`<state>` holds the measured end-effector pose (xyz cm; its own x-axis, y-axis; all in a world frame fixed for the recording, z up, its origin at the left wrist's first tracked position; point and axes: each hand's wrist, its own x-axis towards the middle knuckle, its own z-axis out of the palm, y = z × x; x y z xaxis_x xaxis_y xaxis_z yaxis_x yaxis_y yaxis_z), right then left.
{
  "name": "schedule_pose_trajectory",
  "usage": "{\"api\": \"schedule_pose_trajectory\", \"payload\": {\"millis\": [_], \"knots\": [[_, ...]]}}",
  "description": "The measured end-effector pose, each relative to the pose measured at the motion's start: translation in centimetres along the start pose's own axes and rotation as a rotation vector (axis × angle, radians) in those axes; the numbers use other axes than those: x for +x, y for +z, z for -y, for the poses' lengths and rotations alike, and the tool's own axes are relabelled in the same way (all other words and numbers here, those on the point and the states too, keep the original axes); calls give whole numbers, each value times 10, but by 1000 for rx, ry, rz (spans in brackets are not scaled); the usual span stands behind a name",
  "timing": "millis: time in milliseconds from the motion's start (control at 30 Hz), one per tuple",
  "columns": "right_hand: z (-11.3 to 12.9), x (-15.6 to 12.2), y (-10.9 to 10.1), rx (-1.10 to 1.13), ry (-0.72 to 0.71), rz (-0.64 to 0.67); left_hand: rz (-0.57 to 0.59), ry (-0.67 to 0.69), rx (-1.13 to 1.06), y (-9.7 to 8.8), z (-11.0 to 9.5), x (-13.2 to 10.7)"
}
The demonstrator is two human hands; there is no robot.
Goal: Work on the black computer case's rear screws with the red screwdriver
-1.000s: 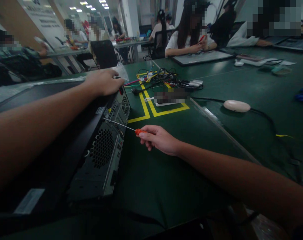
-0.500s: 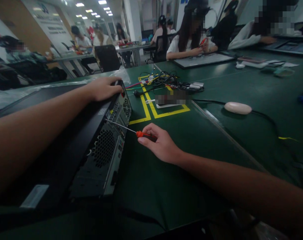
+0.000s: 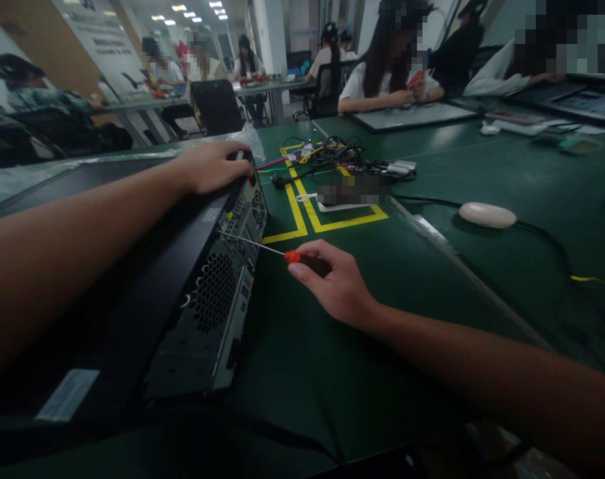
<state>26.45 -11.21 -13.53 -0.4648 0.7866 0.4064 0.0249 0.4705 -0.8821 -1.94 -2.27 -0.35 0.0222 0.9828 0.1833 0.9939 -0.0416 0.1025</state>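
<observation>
A black computer tower case (image 3: 132, 266) lies on its side at the left, its metal rear panel (image 3: 215, 293) with honeycomb vents facing right. My left hand (image 3: 215, 166) grips the case's far rear corner, the thumb bent over the edge. In my right hand (image 3: 339, 279), the fingers are closed round the dark handle of a screwdriver (image 3: 292, 256) with a red-orange collar. Its long thin shaft reaches left to the upper edge of the rear panel, near the expansion slots. Whether a screw sits under the tip is too small to tell.
Tangled cables (image 3: 342, 156) lie on the green table (image 3: 432, 279) behind yellow tape markings (image 3: 349, 223). A pale oval device (image 3: 486, 214) on a black cord is at the right. Clear plastic wrap (image 3: 252, 141) touches the far side. Across the table, a person (image 3: 392, 80) works over a flat panel.
The whole view has shifted slightly, so most things sit further right. The screwdriver handle has turned in my right hand; its tip stays at the panel edge. My left hand stays on the corner.
</observation>
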Motion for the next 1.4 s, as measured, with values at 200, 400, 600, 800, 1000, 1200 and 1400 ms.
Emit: {"api": "schedule_pose_trajectory", "payload": {"millis": [200,400,600,800,1000,1200,1400], "knots": [[2,0,0,-3,21,50,19,7,11,-2,-5,-2],[-1,-4,0,-20,-17,65,28,55,92,-11,-18,-13],[0,-3,-3,-83,-68,54,-26,199,334,-24,-36,-26],[-3,-1,-4,-55,-104,51,100,284,490,-26,-76,-40],[1,-2,-4,-95,-77,50,166,317,420,-15,-87,-35],[4,-5,-4,-120,-59,64,145,273,254,-7,-72,-27],[-6,-1,-1,-137,-172,-7,226,364,274,-7,-72,-28]]}}
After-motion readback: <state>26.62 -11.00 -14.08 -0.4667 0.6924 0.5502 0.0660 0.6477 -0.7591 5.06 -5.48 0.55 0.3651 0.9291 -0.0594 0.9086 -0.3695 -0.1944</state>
